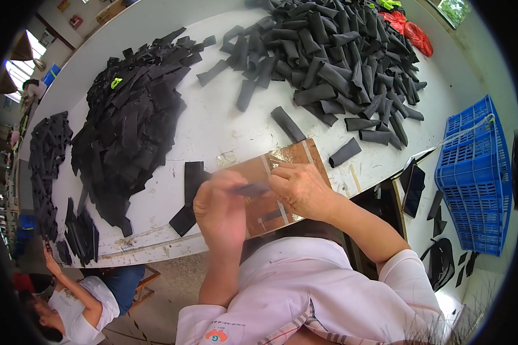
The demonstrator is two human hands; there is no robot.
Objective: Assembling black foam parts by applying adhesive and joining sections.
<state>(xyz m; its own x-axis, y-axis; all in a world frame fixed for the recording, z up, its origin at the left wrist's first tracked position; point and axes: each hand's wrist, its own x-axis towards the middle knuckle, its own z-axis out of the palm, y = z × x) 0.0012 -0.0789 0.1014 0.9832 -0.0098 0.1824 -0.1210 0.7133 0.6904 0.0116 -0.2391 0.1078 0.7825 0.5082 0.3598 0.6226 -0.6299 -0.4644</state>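
Over a brown board (322, 164) at the table's front edge, both my hands are closed around the ends of a small dark fabric piece (253, 190). My left hand (220, 210) is smeared by motion, its fingers bent at the piece's left end. With thumb and fingers pinched, my right hand (301, 187) grips the other end. Flat black pieces (193, 178) lie on the table just left of my left hand. Beyond the board rest a loose dark grey tube (288, 124) and another tube (345, 152) to its right.
A large heap of flat black pieces (132, 121) covers the table's left side. Dark grey tubes (334, 63) are piled at the far right, near a red plastic bag (411, 34). Right stand a blue crate (475, 178) and a phone (413, 191). Another person (83, 302) works at lower left.
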